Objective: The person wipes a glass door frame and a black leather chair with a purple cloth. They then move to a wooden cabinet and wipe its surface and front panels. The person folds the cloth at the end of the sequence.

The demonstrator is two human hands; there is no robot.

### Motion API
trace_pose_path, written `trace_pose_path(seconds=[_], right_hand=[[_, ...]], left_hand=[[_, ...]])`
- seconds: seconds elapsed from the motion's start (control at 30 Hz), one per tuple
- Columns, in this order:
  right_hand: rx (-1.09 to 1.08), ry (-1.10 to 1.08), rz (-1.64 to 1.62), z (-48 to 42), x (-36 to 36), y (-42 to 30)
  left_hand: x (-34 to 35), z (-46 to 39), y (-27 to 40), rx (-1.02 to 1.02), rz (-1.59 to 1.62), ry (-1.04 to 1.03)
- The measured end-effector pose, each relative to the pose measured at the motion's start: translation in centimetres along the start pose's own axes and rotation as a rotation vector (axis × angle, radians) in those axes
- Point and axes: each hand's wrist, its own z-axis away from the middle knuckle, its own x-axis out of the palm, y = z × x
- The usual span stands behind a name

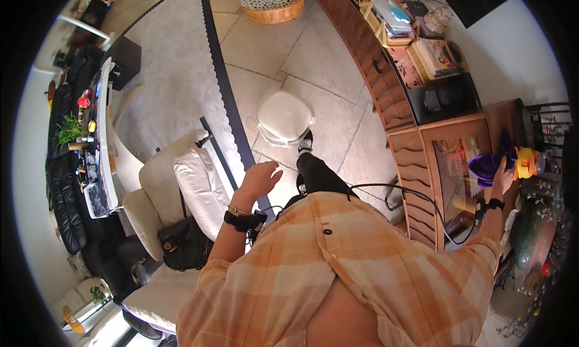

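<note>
My right hand (pixel 502 177) grips a purple cloth (pixel 493 166) at the upper part of a wooden cabinet (pixel 405 152) with a glass-fronted door. Just beyond the fingers stands a yellow-and-orange figure (pixel 526 163), partly covered by the hand and cloth. Whether the cloth touches the figure, I cannot tell. My left hand (pixel 260 180) hangs in front of my body with nothing in it, its fingers loosely bent and apart. Each wrist wears a black band, and a black cable (pixel 407 189) runs from my waist towards the right wrist.
A white-seated stool (pixel 285 116) stands on the tiled floor by my foot. To the left are a cream armchair (pixel 163 175) holding a black bag (pixel 185 243), and a cluttered white table (pixel 107 134). Baskets (pixel 434 59) line the sideboard. A large vase (pixel 536 234) stands near my right arm.
</note>
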Motion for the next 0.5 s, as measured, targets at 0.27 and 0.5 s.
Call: trace_pose_path(seconds=[0.27, 0.5], right_hand=[[-0.039, 0.023, -0.007, -0.4, 0.3, 0.9], [0.017, -0.002, 0.014, 0.2, -0.3, 0.1]], left_hand=[[0.5, 0.4, -0.3, -0.046, 0.051, 0.022], [0.9, 0.0, -0.5, -0.027, 0.031, 0.022]])
